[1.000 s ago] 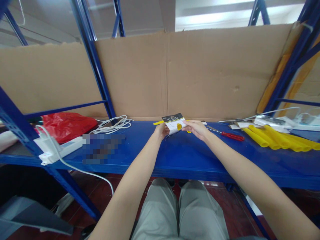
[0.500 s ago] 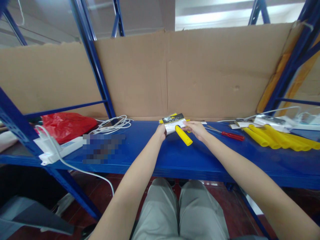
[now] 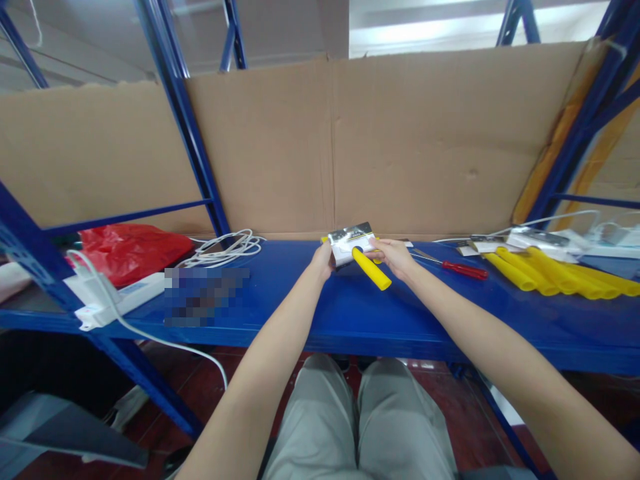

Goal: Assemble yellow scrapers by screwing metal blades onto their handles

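A yellow-handled scraper point(image 3: 371, 269), its wide head in a black and white card sleeve point(image 3: 345, 248), is held over the shelf in front of me. My left hand point(image 3: 323, 260) is closed on the left edge of the sleeve. At the sleeve's right side, my right hand point(image 3: 394, 256) pinches it near the base of the handle. The handle points down and to the right, toward me. Other yellow pieces show partly behind the sleeve and hands; their shape is mostly hidden.
On the blue shelf point(image 3: 350, 327), a red screwdriver point(image 3: 465, 269) and several yellow-handled tools point(image 3: 560, 272) lie to the right. Leftward are a coiled white cable point(image 3: 225, 248), a red plastic bag point(image 3: 135, 250) and a white power strip point(image 3: 123, 300). Cardboard point(image 3: 400, 147) walls the back.
The sleeved scraper has tilted, so its printed face catches more glare and its handle has swung slightly to the right. Both hands keep their hold.
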Motion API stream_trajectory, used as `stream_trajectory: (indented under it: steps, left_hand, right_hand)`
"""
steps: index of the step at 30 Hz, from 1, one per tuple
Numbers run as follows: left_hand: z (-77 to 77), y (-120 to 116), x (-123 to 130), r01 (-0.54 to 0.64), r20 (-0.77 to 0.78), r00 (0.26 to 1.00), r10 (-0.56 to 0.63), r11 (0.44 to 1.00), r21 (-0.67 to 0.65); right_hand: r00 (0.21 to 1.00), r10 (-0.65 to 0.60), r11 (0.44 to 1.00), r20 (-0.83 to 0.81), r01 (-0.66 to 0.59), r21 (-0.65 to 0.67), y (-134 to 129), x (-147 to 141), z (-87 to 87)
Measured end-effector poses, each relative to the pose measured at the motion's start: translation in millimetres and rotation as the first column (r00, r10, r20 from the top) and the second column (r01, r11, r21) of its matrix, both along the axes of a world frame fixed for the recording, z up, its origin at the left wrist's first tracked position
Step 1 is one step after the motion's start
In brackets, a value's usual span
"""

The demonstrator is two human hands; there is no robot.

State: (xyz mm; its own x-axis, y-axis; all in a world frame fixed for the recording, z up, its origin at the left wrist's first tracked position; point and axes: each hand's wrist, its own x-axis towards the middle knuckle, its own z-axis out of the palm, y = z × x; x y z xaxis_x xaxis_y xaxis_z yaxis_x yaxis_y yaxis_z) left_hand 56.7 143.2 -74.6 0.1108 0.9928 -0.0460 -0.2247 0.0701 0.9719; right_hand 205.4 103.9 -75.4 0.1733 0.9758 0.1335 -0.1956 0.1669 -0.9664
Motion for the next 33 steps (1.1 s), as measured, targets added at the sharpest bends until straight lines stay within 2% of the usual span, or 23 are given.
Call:
stream_trajectory:
  steps: [3,8,15,23,27,33]
  left_hand:
    - [0.8,-3,-1,0.024,0.057,0.998,-0.022,0.999,-0.039]
    - [-1.5,-1,-3,-0.022,0.029,0.999,0.023,0.999,-0.033]
    - [0.5,-5,1,-0.058,0.081,0.995,0.062,0.997,-0.051]
    - [5.8,-13,1,-0.12,-0.005,0.993,0.12,0.991,-0.055]
    - [5.9,-14,-1,-0.103,-0.037,0.994,0.101,0.993,-0.057]
    - [8.3,-15,-1,-0.044,0.012,0.999,0.045,0.998,-0.046]
  right_hand:
    - [1.0,-0.005,1.0,0.011,0.005,0.014,1,1,-1.5]
    - [1.0,0.02,1.0,0.001,-0.02,0.012,0,0,-0.7]
    - [0.998,0.047,0.999,-0.034,-0.046,0.003,-2,1,3.3]
    - [0.998,0.07,0.997,-0.007,-0.07,-0.01,4,3,-2.5]
    - [0.998,0.056,0.998,0.012,-0.056,0.002,5,3,-3.5]
    - [0.999,0.04,0.999,0.012,-0.041,0.027,8,4,-4.6]
